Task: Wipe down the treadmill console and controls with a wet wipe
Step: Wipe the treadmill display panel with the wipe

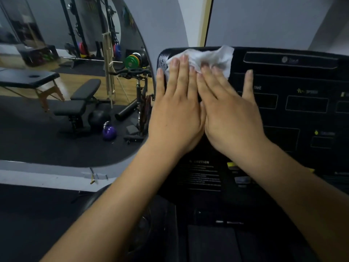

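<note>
1. Your left hand [175, 112] and right hand [229, 118]: grip flat, fingers straight, pressing the wet wipe [211, 57].
2. The wipe lies on the upper-left corner of the treadmill console [294, 82].
3. Gym at left: purple kettlebell [109, 131] on the dark floor [37, 138].

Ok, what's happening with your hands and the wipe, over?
Left hand and right hand flat, pressing wet wipe on console top-left corner. Nothing blocking.

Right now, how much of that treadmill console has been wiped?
Barely begun, it seems. A smeared wet patch shows on the console, top left. The left hand and right hand press the wet wipe flat beside it. The display boxes, caution label and lower buttons remain.
</note>
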`<state>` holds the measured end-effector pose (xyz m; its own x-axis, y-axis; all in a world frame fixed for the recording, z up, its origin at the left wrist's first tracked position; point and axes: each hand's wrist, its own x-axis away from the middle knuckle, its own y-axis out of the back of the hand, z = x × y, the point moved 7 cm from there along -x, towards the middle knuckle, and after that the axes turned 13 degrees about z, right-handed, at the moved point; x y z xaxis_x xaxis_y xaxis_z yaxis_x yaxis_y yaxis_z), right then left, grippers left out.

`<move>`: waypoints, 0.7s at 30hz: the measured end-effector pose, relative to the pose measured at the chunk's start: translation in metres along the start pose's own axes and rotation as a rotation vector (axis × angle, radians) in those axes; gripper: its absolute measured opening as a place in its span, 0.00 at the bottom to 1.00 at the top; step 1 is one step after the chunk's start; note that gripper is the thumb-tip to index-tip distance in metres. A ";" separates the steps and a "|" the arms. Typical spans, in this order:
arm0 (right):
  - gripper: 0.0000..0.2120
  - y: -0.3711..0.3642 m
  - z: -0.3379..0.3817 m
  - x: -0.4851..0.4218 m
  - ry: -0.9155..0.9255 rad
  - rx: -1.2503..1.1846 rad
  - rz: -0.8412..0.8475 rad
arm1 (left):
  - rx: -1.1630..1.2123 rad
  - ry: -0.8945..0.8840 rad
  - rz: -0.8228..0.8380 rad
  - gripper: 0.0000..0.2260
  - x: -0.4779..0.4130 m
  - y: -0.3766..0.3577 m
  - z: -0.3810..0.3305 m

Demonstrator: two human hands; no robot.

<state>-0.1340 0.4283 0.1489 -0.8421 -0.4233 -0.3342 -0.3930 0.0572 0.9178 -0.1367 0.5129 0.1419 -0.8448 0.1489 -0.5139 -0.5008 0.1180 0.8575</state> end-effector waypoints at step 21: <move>0.28 -0.017 -0.038 0.035 -0.016 0.019 -0.017 | -0.061 -0.001 0.053 0.28 0.010 -0.021 -0.051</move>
<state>-0.1425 0.3786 0.1295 -0.8409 -0.4099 -0.3534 -0.4142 0.0674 0.9077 -0.1444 0.4622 0.1204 -0.8702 0.1543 -0.4680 -0.4661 0.0503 0.8833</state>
